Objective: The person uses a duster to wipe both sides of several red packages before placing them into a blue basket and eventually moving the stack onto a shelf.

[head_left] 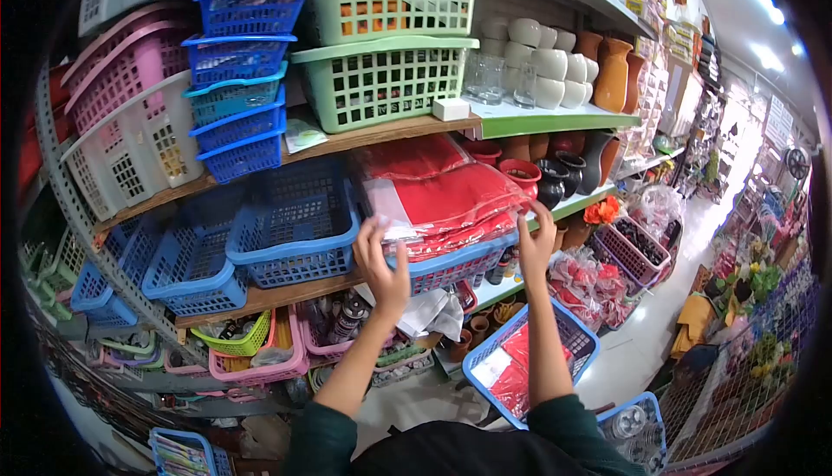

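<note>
**Both hands at the stack of red packets on the shelf**

Fingers of the left hand [381,264] are spread apart and lie on the near left corner of the red packets [442,198], which are wrapped in clear plastic. Fingers of the right hand [535,242] are also apart; their tips touch the right end of the same stack, but it seems they do not clamp it, though the view is too distorted to be sure. The packets lie in a blue basket [459,264] on the wooden shelf, between the two hands. Just left of the left fingers stands another blue basket [290,224], tilted forward. Below the right forearm sits a third blue basket [529,359] with more red packets inside. Above the fingers, green baskets [386,81] are stacked on the upper shelf. Right of the right fingers are dark and red clay pots [555,177].
</note>
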A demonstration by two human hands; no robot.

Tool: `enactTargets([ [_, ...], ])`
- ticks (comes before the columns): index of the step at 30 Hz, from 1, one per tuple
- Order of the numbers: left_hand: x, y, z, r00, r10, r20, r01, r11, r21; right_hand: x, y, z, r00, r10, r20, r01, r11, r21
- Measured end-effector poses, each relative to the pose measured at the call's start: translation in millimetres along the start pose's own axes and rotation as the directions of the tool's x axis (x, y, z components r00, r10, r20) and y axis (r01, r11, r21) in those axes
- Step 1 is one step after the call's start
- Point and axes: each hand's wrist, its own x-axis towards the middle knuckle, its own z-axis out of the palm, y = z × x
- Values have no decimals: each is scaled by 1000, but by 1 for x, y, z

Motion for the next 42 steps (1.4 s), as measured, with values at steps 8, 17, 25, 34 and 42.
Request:
enactTargets([
  [8, -130, 39, 29, 887, 42, 459, 74, 970, -232, -169, -19, -56, 808, 483, 339, -572, 780, 253],
  [17, -315, -18, 64, 349, -187, 918, 419, 908, 26, -325, 101, -112, 412, 862, 294, -901, 434, -9],
  [25, -405, -56, 107, -101, -353, 930, 278, 888, 367, -419, 220, -155, 1, 989, 151, -972, 36, -231],
  [34, -461, -92, 128, -256, -531, 808, -131, 847, 515, -383, 185, -129, 222, 949, 223, -403, 297, -866],
  [42, -473, -85, 127, -127, -582, 804, -492, 740, 458, -409, 213, -142, 408, 862, 299, -227, 413, -882],
])
